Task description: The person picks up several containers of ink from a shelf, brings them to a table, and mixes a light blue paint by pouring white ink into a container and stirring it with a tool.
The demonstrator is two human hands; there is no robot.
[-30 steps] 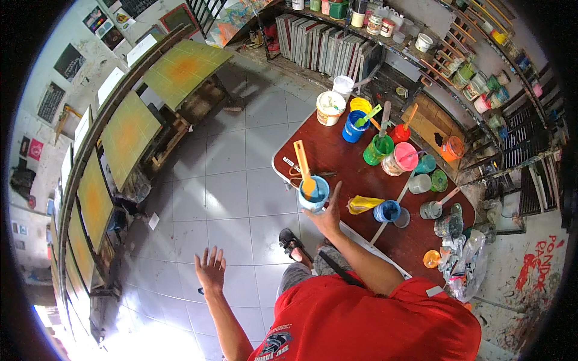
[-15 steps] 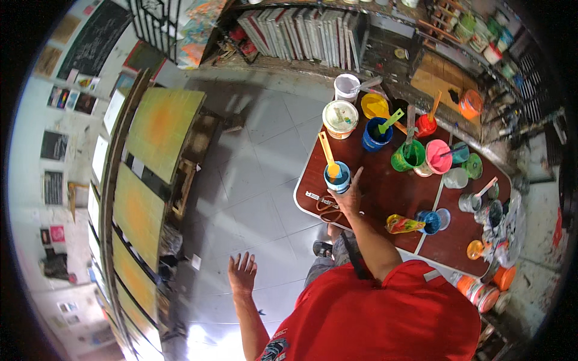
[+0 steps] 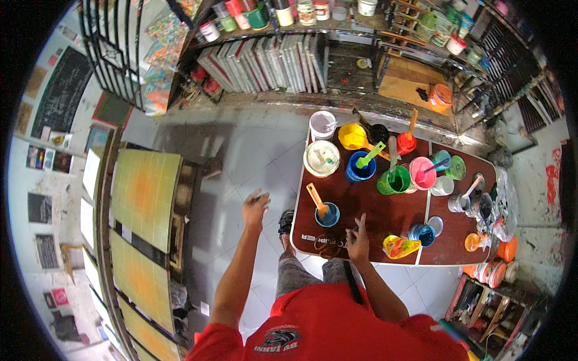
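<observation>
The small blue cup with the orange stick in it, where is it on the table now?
In the head view, the small blue cup stands near the front left corner of the dark red table, just left of the right hand and in front of the white bucket.

Small round blue paint cup (image 3: 328,215), upright on dark brown table (image 3: 373,210) near its front-left corner. Orange-handled brush (image 3: 316,200) stands in it, leaning up-left. Cup sits just left of right hand (image 3: 357,239), not touching.
</observation>
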